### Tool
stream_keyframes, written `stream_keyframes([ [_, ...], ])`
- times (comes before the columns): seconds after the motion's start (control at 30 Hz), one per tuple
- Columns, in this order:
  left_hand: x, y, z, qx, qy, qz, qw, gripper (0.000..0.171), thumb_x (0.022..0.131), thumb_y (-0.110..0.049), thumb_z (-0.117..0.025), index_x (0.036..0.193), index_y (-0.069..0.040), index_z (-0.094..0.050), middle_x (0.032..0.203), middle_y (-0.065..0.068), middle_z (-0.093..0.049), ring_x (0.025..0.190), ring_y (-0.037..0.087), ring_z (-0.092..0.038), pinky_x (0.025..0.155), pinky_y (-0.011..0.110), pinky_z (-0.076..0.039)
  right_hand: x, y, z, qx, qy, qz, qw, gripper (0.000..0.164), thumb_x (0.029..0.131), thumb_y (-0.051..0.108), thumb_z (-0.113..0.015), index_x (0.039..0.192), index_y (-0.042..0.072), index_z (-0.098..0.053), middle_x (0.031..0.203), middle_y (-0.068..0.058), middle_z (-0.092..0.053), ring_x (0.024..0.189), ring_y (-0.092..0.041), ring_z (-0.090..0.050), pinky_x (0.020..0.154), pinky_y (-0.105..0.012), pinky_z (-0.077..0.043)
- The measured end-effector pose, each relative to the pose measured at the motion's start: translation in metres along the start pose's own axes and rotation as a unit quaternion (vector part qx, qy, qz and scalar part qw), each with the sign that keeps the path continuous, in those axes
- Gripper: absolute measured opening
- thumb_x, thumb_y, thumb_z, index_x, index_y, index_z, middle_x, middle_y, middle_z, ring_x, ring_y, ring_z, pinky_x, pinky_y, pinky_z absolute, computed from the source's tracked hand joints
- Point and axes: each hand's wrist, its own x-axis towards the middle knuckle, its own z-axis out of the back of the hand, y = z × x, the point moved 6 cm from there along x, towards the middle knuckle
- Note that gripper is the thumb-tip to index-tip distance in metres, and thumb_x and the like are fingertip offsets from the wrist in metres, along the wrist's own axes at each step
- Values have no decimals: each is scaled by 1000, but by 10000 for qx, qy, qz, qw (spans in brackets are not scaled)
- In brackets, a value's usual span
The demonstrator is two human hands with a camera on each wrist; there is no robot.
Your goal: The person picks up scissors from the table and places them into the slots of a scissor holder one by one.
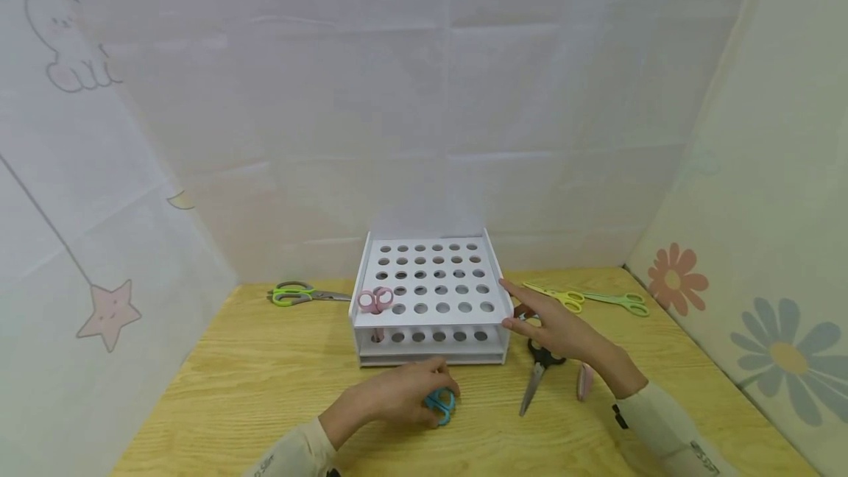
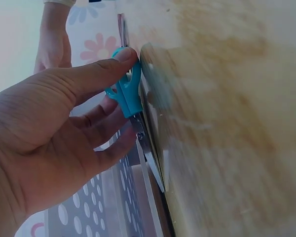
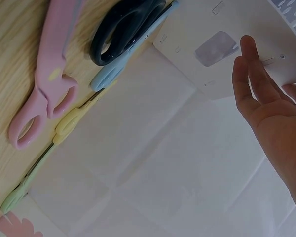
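My left hand (image 1: 400, 394) pinches a pair of teal-handled scissors (image 1: 440, 412) low over the table in front of the white rack (image 1: 430, 321). In the left wrist view the thumb lies on one handle loop of the scissors (image 2: 129, 101), other fingers are behind, and the blades point away from the thumb. Rows of round holes cover the rack, and pink-handled scissors (image 1: 375, 306) stand in a hole near its front left corner. My right hand (image 1: 553, 326) is at the rack's right side, its extended fingertips against the side panel (image 3: 187, 49).
Right of the rack lie black scissors (image 1: 542, 361), light blue scissors (image 3: 108, 71), yellow scissors (image 1: 563, 297) and green scissors (image 1: 623, 302). Pink scissors (image 3: 49, 94) lie nearer the right forearm. Green-and-grey scissors (image 1: 294, 293) lie left of the rack. Cloth walls (image 1: 437, 94) border the table.
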Motion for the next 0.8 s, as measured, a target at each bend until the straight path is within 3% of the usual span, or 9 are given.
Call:
stream_keyframes([
  [0.17, 1, 6, -3, -249, 19, 107, 9996, 38, 87, -23, -83, 120, -24, -65, 114, -12, -50, 95, -3, -51, 83, 16, -45, 0, -1, 0, 17, 10, -78, 10000, 74, 102, 34, -63, 161, 7, -27, 156, -15, -40, 109, -19, -63, 88, -46, -53],
  [0.43, 5, 7, -6, -360, 66, -261, 9990, 31, 88, -17, -82, 113, -21, -65, 101, -19, -57, 90, -5, -53, 81, 14, -45, 1, 1, 1, 66, 77, -114, 9999, 76, 102, 37, -62, 161, 7, -26, 156, -15, -40, 110, -20, -63, 88, -44, -53],
  [0.8, 3, 4, -4, -502, 261, -373, 9977, 19, 92, -19, -78, 108, -22, -70, 95, -25, -61, 87, -8, -55, 80, 14, -46, 0, 0, 0, 11, 30, -165, 9999, 75, 102, 35, -62, 161, 7, -26, 156, -14, -41, 109, -20, -63, 86, -44, -53],
])
